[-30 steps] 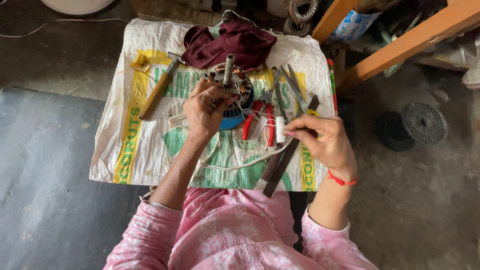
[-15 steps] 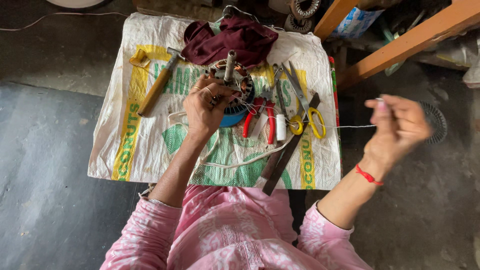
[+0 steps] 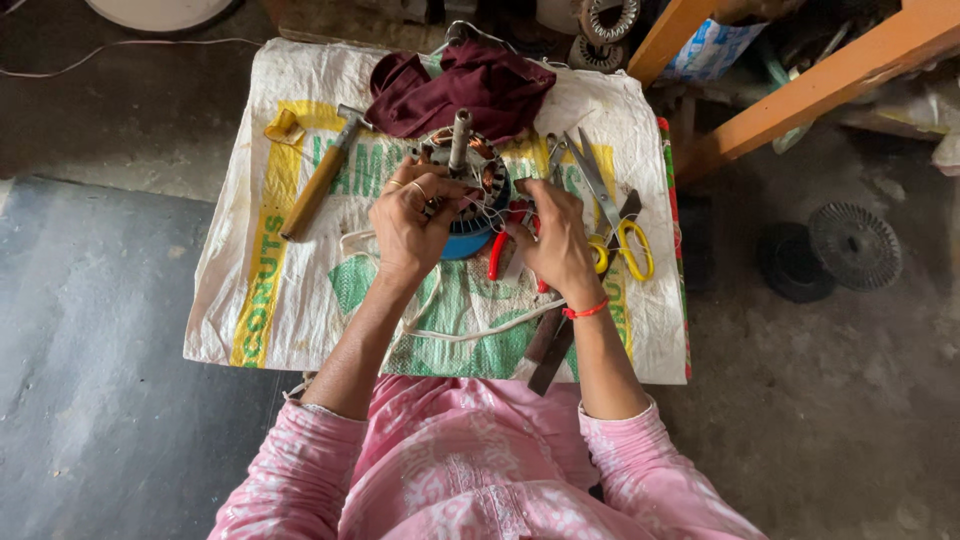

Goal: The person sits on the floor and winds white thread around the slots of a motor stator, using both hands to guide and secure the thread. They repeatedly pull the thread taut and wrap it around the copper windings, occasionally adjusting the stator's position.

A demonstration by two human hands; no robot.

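- Hammer [image 3: 318, 183] with a wooden handle lies slanted on the left part of the woven sack [image 3: 300, 300] spread over the low table, with a small roll of yellow tape [image 3: 283, 126] just beside its head.
- The left hand [image 3: 408, 222] rests on the motor winding [image 3: 470, 175], fingers curled closed on its near edge; rings show on two fingers.
- That winding sits at the middle of the sack on a blue base, a metal shaft standing up from its centre, and a dark red cloth [image 3: 470, 85] lies bunched just behind it.
- A white cord [image 3: 470, 333] trails across the sack below both hands.
- The right hand [image 3: 553, 243] is at the winding's right side, fingers bent inward toward it; what they pinch I cannot tell.
- Red-handled pliers [image 3: 497, 252] lie partly under that hand.
- Yellow-handled scissors [image 3: 625, 235] lie just to the right, beside a long dark flat blade [image 3: 560, 345].
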